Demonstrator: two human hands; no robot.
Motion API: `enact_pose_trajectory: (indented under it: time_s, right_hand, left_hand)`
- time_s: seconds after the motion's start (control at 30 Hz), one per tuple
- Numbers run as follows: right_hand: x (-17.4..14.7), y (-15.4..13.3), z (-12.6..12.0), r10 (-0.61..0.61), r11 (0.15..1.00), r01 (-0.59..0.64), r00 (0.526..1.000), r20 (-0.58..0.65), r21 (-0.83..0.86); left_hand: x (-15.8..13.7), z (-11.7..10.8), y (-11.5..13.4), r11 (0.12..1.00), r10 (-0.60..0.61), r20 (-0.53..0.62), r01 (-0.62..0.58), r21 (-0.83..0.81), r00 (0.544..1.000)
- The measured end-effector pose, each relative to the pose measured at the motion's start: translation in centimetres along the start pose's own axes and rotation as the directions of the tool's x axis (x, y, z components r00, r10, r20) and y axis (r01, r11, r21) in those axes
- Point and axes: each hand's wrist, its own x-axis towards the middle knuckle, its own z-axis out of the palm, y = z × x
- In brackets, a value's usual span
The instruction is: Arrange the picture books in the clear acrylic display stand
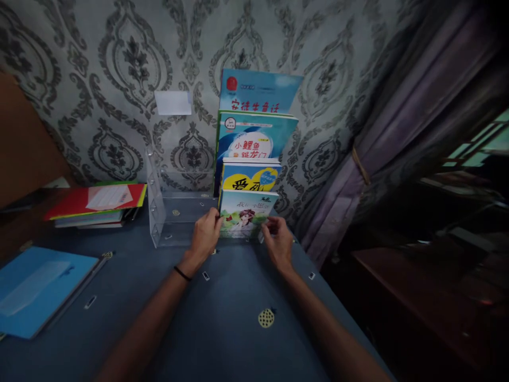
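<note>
A clear tiered book rack [154, 212] stands on the table against the wall. Its right side holds books in stepped rows. In the lowest row is a small green-and-white book [247, 212] with a drawn figure on its cover. My left hand [207, 231] is curled around that book's left edge. On the opposite side, my right hand [278, 241] pinches near its lower right edge. Behind it rise a yellow-and-blue book [250, 175], a teal book [258, 132] and a taller blue book [260, 87]. Part of the rack is hidden behind the books and my hands.
On the left lies a stack of books with a red cover [79, 204] on top. Nearer is a blue book [43, 289]. The blue tablecloth [222, 329] has a pineapple print. A tied purple curtain [338, 207] hangs at the right, beyond the table's edge.
</note>
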Motion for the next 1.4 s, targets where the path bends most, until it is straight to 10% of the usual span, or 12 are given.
enact_pose_trajectory:
  time_s: [0.4, 1.4]
  right_hand:
    - [-1.0, 0.6, -0.2, -0.052, 0.996, 0.056, 0.997, 0.054, -0.064]
    - [-1.4, 1.8, -0.1, -0.28, 0.918, 0.284, 0.958, 0.056, -0.276]
  left_hand:
    - [-0.6, -1.5, 1.3, 0.982, -0.118, 0.283, 0.069, 0.177, 0.952]
    - [-0.6, -1.9, 1.5, 0.953, -0.128, 0.26, 0.046, 0.298, 0.957]
